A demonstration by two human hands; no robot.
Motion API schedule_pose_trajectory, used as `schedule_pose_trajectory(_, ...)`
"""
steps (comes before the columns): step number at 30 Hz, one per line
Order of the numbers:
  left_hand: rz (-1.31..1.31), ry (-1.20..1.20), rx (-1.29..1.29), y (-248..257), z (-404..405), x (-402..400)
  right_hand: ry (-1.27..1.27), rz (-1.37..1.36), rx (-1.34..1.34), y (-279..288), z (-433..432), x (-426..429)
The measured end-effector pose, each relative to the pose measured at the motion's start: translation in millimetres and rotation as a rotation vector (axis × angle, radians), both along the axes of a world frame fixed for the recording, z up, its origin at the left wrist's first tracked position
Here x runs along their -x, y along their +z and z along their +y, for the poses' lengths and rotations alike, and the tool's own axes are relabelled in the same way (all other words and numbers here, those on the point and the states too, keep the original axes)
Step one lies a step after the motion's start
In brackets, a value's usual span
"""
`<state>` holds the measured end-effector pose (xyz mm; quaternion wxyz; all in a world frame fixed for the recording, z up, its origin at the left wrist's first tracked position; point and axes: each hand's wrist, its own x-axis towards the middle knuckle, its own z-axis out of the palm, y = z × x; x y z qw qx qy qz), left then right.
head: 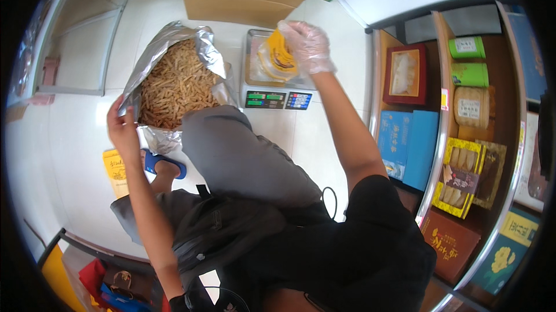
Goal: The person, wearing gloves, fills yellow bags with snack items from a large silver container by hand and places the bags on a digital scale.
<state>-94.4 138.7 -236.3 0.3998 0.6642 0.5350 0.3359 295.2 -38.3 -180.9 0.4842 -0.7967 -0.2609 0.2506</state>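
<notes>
A large silver foil bag (160,45) stands with its mouth wide, full of short, light-brown dried sticks (180,81). Its left rim is between the thumb and fingers of my bare left hand (122,129). My right hand (309,47), in a clear plastic glove, pinches the top of a yellow and clear pouch (280,58). That pouch is over the metal pan (256,38) of a digital scale (266,100); whether its bottom rests on the pan I cannot tell. The pouch's contents are hard to make out.
A cardboard box (243,1) stands beyond the bag and scale. Shelves with boxed goods (408,142) and green canisters (469,74) line the right. Another yellow pouch (115,170) lies on the floor beside my blue slipper (176,167). A metal-framed glass cabinet (82,29) stands at left.
</notes>
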Motion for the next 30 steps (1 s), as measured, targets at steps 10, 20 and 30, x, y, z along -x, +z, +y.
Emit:
schedule_pose_trajectory(10,0.323,-0.182,0.125,8.7,-54.1,21.4,1.112,-0.437,0.604,-199.9,136.6,172.4)
schedule_pose_trajectory(20,0.318,-0.108,0.171,10.5,-48.0,49.6,1.256,-0.643,0.823,-297.2,99.8,207.3)
schedule_pose_trajectory(30,0.303,-0.188,0.021,14.0,-41.3,32.1,1.116,-0.687,0.504,-253.1,92.5,191.4)
